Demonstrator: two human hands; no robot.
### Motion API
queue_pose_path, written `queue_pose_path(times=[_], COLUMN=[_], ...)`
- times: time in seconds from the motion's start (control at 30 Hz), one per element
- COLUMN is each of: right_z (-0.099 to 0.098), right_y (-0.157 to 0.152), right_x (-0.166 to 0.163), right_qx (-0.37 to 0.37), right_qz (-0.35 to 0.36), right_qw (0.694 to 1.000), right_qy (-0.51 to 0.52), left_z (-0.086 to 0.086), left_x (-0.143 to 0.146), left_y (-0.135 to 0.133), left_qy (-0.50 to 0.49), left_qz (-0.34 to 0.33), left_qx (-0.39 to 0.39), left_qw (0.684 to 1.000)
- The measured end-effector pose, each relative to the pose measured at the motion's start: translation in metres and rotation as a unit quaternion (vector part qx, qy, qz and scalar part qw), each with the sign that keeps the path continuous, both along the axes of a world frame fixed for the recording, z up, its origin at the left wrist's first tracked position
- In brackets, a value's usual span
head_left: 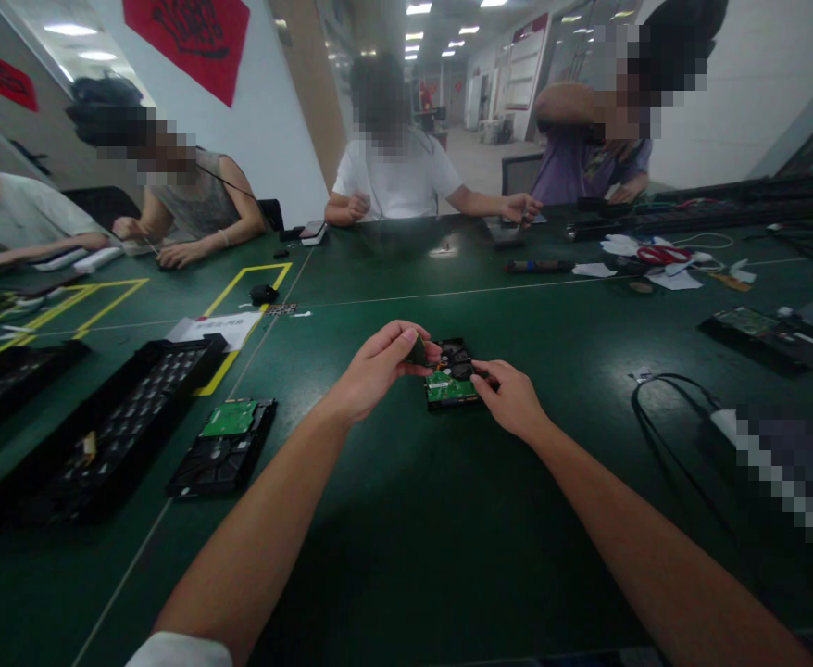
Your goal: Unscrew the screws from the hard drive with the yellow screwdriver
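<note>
A hard drive (450, 387) lies on the green table in front of me, its green circuit board and black casing facing up. My right hand (510, 398) is closed on the drive's right edge, thumb and fingers at its side. Above the drive's left side is my left hand (385, 361), with a small dark flat piece (418, 351) pinched between thumb and fingers; its kind I cannot make out. The left fingers partly cover the drive's upper left corner. Left of my forearm rests a second hard drive (222, 449), also with its green board upward.
Long black trays (111, 408) stand at the left, near a paper sheet (226, 329) and yellow tape. A cable (649, 435) and a pixelated device lie at the right, below another drive-like unit (760, 335). Several people sit across the green table (406, 537).
</note>
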State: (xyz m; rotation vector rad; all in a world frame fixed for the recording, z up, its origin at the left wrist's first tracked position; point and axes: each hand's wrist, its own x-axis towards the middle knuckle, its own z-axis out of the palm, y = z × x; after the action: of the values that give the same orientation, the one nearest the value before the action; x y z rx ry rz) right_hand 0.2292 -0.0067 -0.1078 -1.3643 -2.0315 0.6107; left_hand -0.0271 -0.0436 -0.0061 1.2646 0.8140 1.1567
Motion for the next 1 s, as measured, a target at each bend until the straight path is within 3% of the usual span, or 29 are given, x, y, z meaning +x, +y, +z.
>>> queue_pose_path(times=[0.17,0.33,0.67,1.0], right_z=[0.0008,0.005,0.0026,0.0039], right_y=[-0.0007,-0.0027,-0.001,-0.0024], right_x=[0.0009,0.0001,-0.0005,-0.0005], right_qx=[-0.006,-0.017,-0.016,-0.011], right_qz=[0.007,0.005,-0.001,0.003], right_qw=[1.0,1.0,1.0,1.0], right_qy=[0.002,0.0,-0.001,-0.003], left_z=[0.0018,0.0012,0.0017,-0.0025], left_x=[0.0016,-0.0001,0.0037,0.0056], left_y=[-0.0008,-0.0002,0.0,0.0014], left_qy=[0.01,0.071,-0.001,0.019], left_qz=[0.002,0.047,0.025,0.03], left_qx=[0.006,0.035,0.046,0.047], left_qw=[1.0,0.996,0.999,0.998])
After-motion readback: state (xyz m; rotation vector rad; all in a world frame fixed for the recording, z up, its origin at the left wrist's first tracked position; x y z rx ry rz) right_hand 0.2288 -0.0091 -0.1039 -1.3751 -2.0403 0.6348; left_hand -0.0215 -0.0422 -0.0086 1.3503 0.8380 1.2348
